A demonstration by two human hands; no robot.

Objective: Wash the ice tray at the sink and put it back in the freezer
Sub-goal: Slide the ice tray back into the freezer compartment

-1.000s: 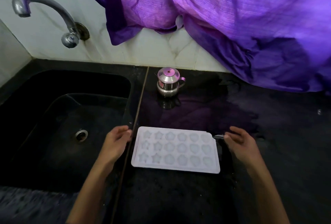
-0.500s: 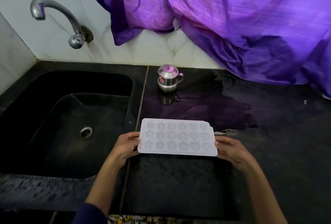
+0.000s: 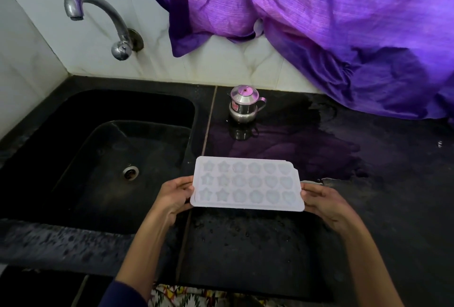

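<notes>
The sink (image 3: 103, 149) fills the frame's left; the ice tray (image 3: 247, 185) sits centre, a small pot (image 3: 244, 106) on the tabletop (image 3: 368, 196) above it.

I saw a small steel pot (image 3: 245, 106) with a conical lid standing near the back edge of the black countertop (image 3: 383, 184), just right of the seam; its reflection lay in a wet patch (image 3: 294, 144) in front of it; a purple cloth (image 3: 331, 24) hung over the white tiled wall (image 3: 98, 61) and draped onto the countertop's back right corner; droplets speckled the front edge.
</notes>
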